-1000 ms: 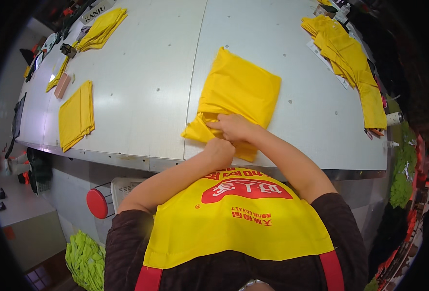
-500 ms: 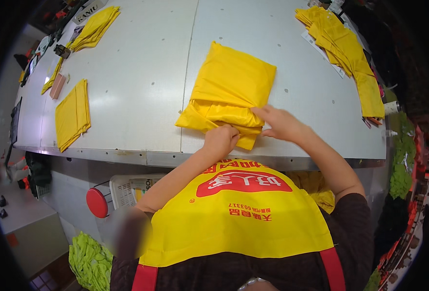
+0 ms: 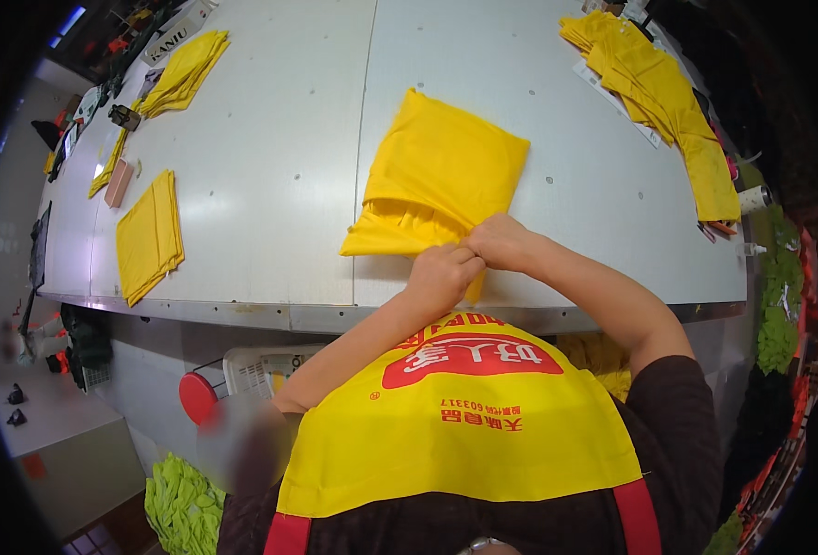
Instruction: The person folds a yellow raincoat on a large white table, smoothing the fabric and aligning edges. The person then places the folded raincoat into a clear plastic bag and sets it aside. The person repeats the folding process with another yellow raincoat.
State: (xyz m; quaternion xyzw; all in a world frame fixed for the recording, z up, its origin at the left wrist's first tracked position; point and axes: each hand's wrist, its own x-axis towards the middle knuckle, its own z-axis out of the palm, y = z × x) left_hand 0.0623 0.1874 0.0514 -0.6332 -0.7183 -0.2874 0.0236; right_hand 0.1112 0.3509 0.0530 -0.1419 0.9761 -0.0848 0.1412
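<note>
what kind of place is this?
Probably a garment or textile workshop, at a folding or packing station. A long white worktable carries several stacks of folded yellow cloth, with a longer pile at the far right. Both hands, left hand and right hand, pinch a yellow fabric piece.

Head camera looks steeply down (fisheye, close) over the white table (image 3: 270,185).

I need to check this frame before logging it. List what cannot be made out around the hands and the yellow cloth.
- Head view: the fingertips of the left hand and right hand are curled under, so the grip on the yellow cloth is hidden.
- The cloth's near edge is covered by both hands.
- A patch beside the left elbow is blurred.
- The yellow pile at far right bends into the fisheye rim; its layers cannot be counted.
</note>
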